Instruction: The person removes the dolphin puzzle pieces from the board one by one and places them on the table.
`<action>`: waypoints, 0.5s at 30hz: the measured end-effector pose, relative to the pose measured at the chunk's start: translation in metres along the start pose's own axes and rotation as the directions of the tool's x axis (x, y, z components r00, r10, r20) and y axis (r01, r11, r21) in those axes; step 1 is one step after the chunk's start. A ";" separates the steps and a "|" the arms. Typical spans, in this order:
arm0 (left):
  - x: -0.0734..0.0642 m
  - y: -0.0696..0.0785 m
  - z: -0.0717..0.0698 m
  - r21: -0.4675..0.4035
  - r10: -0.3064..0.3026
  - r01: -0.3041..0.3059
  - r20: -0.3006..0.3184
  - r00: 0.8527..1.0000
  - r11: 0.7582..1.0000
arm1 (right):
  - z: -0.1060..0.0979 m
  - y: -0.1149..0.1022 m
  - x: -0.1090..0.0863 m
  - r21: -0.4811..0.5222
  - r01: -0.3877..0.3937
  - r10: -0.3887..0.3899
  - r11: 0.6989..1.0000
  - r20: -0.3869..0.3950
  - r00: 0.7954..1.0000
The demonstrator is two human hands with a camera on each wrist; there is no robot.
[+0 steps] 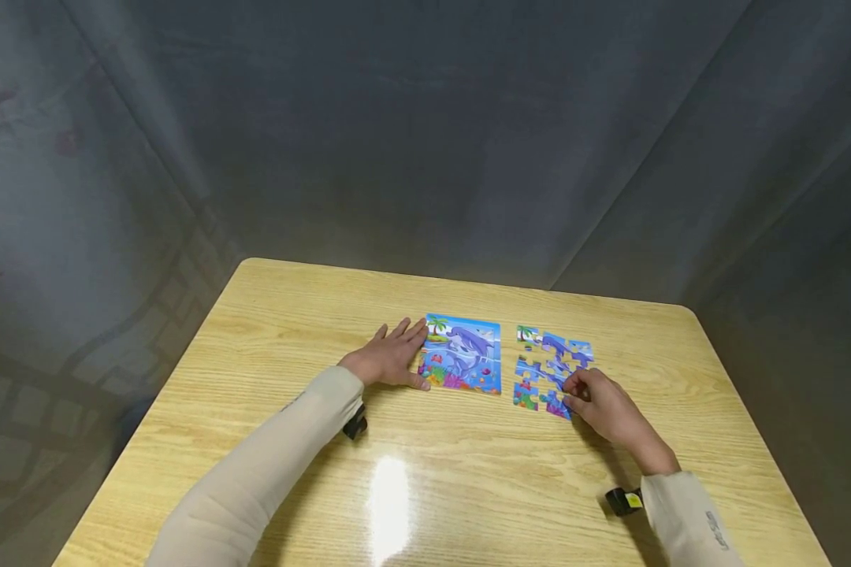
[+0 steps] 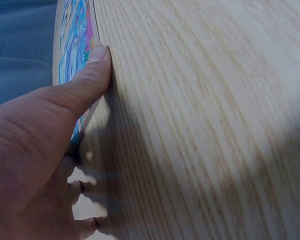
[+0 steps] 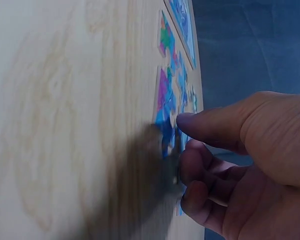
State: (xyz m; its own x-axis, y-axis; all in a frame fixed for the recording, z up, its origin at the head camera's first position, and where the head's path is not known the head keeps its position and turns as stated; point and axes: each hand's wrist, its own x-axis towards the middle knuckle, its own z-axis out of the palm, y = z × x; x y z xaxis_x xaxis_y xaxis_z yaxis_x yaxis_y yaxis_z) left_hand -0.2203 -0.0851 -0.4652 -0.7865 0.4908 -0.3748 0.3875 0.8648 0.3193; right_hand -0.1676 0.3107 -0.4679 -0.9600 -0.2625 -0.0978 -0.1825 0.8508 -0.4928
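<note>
A square dolphin picture board (image 1: 462, 354) lies flat on the table. My left hand (image 1: 392, 356) rests beside it with fingers spread, the fingertips and thumb at its left edge; in the left wrist view the thumb (image 2: 92, 75) lies along the board's border. To the right, several jigsaw pieces (image 1: 532, 370) with the same dolphin scene lie loosely grouped, with gaps between them. My right hand (image 1: 606, 405) is at their lower right, thumb and fingers pinching a puzzle piece (image 3: 177, 155), seen almost edge-on in the right wrist view and mostly hidden by the fingers.
The light wood table (image 1: 468, 472) has rounded far corners, and a bright reflection shows near its front. Grey cloth (image 1: 425, 142) hangs behind and at both sides. A small black camera (image 1: 622, 502) sits at the right wrist, another (image 1: 355, 424) at the left.
</note>
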 end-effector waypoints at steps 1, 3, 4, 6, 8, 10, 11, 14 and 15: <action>0.000 0.000 0.000 0.000 0.000 0.000 0.000 1.000 1.000 | 0.000 -0.001 0.001 0.004 0.003 -0.003 1.000 -0.003 1.000; 0.001 -0.001 0.002 0.001 0.002 -0.002 -0.002 1.000 1.000 | 0.001 -0.003 0.003 0.011 0.009 -0.009 1.000 -0.006 1.000; 0.002 -0.001 0.003 0.002 0.002 -0.002 -0.002 1.000 1.000 | 0.001 -0.005 0.005 0.013 0.016 -0.016 1.000 -0.010 1.000; 0.002 -0.001 0.003 0.004 0.002 -0.001 0.000 1.000 1.000 | 0.001 -0.009 0.008 0.020 0.022 -0.022 1.000 -0.010 1.000; 0.003 -0.001 0.004 0.012 0.001 -0.001 -0.002 1.000 1.000 | 0.002 -0.013 0.011 0.028 0.026 -0.026 0.999 -0.007 1.000; 0.003 -0.001 0.003 0.017 -0.003 0.003 0.000 1.000 1.000 | 0.003 -0.018 0.016 0.044 0.037 -0.037 0.998 -0.003 0.999; 0.002 -0.002 0.003 0.018 -0.003 0.004 -0.002 1.000 1.000 | 0.004 -0.020 0.018 0.055 0.036 -0.037 0.998 0.004 0.999; 0.001 -0.002 0.003 0.015 -0.003 0.003 -0.004 1.000 1.000 | 0.007 -0.025 0.026 0.092 0.051 -0.053 0.995 0.020 0.998; 0.001 -0.002 0.003 0.013 -0.003 0.003 -0.004 1.000 1.000 | 0.008 -0.027 0.028 0.101 0.057 -0.060 0.993 0.027 0.998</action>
State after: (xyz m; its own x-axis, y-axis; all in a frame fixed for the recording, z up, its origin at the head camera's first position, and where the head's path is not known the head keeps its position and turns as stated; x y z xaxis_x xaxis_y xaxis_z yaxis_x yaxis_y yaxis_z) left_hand -0.2200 -0.0859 -0.4682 -0.7894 0.4881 -0.3723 0.3916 0.8674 0.3070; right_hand -0.1879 0.2770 -0.4640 -0.9412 -0.3252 -0.0916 -0.2142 0.7841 -0.5825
